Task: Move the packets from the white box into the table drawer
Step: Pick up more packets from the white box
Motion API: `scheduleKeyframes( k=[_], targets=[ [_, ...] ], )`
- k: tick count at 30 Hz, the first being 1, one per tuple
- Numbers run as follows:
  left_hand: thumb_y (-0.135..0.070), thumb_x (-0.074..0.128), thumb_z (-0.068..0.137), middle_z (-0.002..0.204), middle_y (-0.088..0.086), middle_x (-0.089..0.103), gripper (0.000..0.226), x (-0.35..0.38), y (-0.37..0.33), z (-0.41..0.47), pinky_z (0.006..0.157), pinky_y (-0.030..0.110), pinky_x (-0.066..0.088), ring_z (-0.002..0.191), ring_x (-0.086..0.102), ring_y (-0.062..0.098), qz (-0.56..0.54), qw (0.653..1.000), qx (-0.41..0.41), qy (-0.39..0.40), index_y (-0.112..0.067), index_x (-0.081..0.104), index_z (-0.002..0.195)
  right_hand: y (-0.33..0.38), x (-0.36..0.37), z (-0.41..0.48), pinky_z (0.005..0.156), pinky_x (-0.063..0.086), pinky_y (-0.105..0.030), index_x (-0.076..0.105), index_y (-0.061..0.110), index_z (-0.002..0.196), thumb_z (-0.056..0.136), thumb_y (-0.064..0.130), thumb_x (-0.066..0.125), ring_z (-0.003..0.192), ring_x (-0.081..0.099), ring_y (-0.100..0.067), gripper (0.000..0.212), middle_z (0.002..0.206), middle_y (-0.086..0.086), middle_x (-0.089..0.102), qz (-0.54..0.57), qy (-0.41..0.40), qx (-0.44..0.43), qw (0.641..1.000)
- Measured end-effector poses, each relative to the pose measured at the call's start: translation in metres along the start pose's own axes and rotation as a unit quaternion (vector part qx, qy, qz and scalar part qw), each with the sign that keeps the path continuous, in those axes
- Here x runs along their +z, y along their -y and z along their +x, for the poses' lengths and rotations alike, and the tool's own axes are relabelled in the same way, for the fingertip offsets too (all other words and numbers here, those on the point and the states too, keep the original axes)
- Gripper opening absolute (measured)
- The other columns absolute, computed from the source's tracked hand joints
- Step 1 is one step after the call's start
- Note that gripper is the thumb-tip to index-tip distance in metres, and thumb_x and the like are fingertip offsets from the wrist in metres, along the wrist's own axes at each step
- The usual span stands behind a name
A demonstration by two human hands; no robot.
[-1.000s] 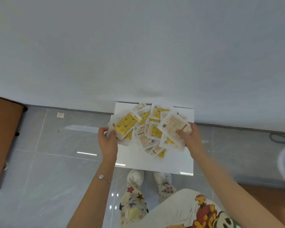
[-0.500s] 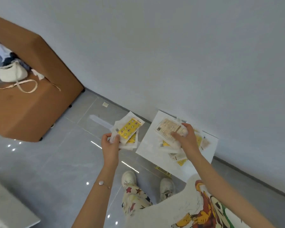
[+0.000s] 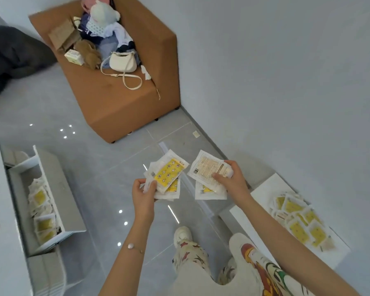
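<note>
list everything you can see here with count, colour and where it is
boxed packets: many, yellow and white, on white box
white box: one, white, floor right
drawer packets: many, yellow and white, in drawer
drawer: one, grey-white, open, left
held packets: several, white and yellow, in both hands
seat: one, brown, against wall
handbag: one, cream, on seat
plush toys: two, white and brown, on seat
left hand: grips packets
right hand: grips packets

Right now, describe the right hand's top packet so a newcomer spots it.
Find the white box by the wall on the right; just left of it the right hand pinches a few packets. The top packet shows a beige face of printed text, while the yellow packet held in the left hand shows a star pattern.
</note>
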State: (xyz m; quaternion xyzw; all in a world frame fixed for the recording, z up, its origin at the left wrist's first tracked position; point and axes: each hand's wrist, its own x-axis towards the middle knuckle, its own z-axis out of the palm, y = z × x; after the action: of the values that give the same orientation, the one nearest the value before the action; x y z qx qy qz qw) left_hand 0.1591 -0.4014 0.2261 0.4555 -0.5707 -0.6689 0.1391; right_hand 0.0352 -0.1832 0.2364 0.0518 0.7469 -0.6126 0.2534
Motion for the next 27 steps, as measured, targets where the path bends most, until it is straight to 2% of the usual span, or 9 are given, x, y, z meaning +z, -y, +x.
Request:
scheduleKeyframes(
  k=[2, 4, 8, 10, 16, 21, 25, 27],
  targets=[
    [-0.008, 0.06, 0.091, 0.097, 0.005, 0.062, 0.016, -0.025, -0.009, 0.016, 0.069, 0.035, 0.057, 0.088, 0.066, 0.026, -0.013, 1.0, 0.005, -0.02, -0.02, 0.048, 0.09, 0.012, 0.032, 0.008, 0.077, 0.057, -0.033, 0.049, 0.019, 0.117, 0.078, 0.011, 0.077, 0.096, 0.065, -0.017, 0.048, 0.108, -0.002, 0.064, -0.007, 0.015, -0.006, 1.0],
    [-0.009, 0.059, 0.091, 0.098, 0.004, 0.061, 0.018, -0.047, -0.018, 0.031, 0.069, 0.035, 0.056, 0.088, 0.065, 0.025, -0.025, 0.999, 0.003, -0.036, -0.022, 0.048, 0.09, 0.024, 0.062, 0.014, 0.07, 0.056, -0.026, 0.048, 0.019, 0.118, 0.079, 0.01, 0.076, 0.095, 0.065, -0.016, 0.048, 0.107, -0.001, 0.063, -0.006, 0.03, -0.007, 1.0],
    [-0.011, 0.06, 0.091, 0.109, 0.01, 0.061, 0.017, -0.088, -0.03, 0.057, 0.073, 0.037, 0.056, 0.095, 0.065, 0.028, -0.058, 0.996, -0.01, -0.073, -0.023, 0.048, 0.093, 0.051, 0.117, 0.029, 0.07, 0.055, -0.029, 0.049, 0.017, 0.12, 0.079, 0.009, 0.076, 0.099, 0.066, -0.022, 0.05, 0.111, -0.006, 0.064, -0.012, 0.066, -0.015, 0.998],
    [-0.011, 0.06, 0.091, 0.113, 0.011, 0.06, 0.017, -0.106, -0.035, 0.067, 0.073, 0.037, 0.056, 0.097, 0.064, 0.028, -0.077, 0.992, -0.016, -0.102, -0.023, 0.049, 0.094, 0.067, 0.143, 0.036, 0.066, 0.053, -0.025, 0.048, 0.017, 0.119, 0.079, 0.009, 0.075, 0.098, 0.066, -0.021, 0.049, 0.11, -0.005, 0.064, -0.022, 0.086, -0.018, 0.996],
    [-0.012, 0.061, 0.091, 0.116, 0.01, 0.058, 0.021, -0.151, -0.046, 0.094, 0.082, 0.043, 0.055, 0.099, 0.063, 0.027, -0.129, 0.976, -0.027, -0.173, -0.028, 0.048, 0.094, 0.09, 0.216, 0.065, 0.054, 0.048, -0.016, 0.047, 0.021, 0.114, 0.081, 0.009, 0.074, 0.092, 0.065, -0.016, 0.044, 0.108, -0.005, 0.064, -0.054, 0.156, -0.02, 0.986],
    [-0.008, 0.06, 0.091, 0.108, 0.009, 0.059, 0.018, -0.187, -0.056, 0.132, 0.074, 0.038, 0.056, 0.091, 0.063, 0.023, -0.181, 0.952, -0.019, -0.248, -0.02, 0.048, 0.095, 0.111, 0.29, 0.1, 0.05, 0.047, -0.012, 0.047, 0.02, 0.113, 0.083, 0.007, 0.071, 0.085, 0.064, -0.01, 0.04, 0.101, 0.0, 0.063, -0.084, 0.234, -0.019, 0.968],
    [-0.006, 0.06, 0.091, 0.103, 0.003, 0.06, 0.02, -0.205, -0.07, 0.163, 0.072, 0.036, 0.055, 0.089, 0.064, 0.019, -0.218, 0.928, -0.012, -0.302, -0.014, 0.046, 0.103, 0.136, 0.345, 0.132, 0.052, 0.048, -0.016, 0.05, 0.023, 0.109, 0.082, 0.008, 0.073, 0.09, 0.065, -0.019, 0.038, 0.105, -0.003, 0.064, -0.109, 0.286, -0.025, 0.952],
    [-0.006, 0.059, 0.091, 0.1, 0.003, 0.06, 0.019, -0.214, -0.081, 0.176, 0.069, 0.034, 0.054, 0.087, 0.063, 0.018, -0.233, 0.916, -0.009, -0.326, -0.011, 0.046, 0.105, 0.149, 0.372, 0.148, 0.059, 0.05, -0.022, 0.051, 0.025, 0.109, 0.082, 0.011, 0.074, 0.095, 0.066, -0.021, 0.038, 0.109, -0.004, 0.064, -0.129, 0.313, -0.03, 0.941]
  ],
)
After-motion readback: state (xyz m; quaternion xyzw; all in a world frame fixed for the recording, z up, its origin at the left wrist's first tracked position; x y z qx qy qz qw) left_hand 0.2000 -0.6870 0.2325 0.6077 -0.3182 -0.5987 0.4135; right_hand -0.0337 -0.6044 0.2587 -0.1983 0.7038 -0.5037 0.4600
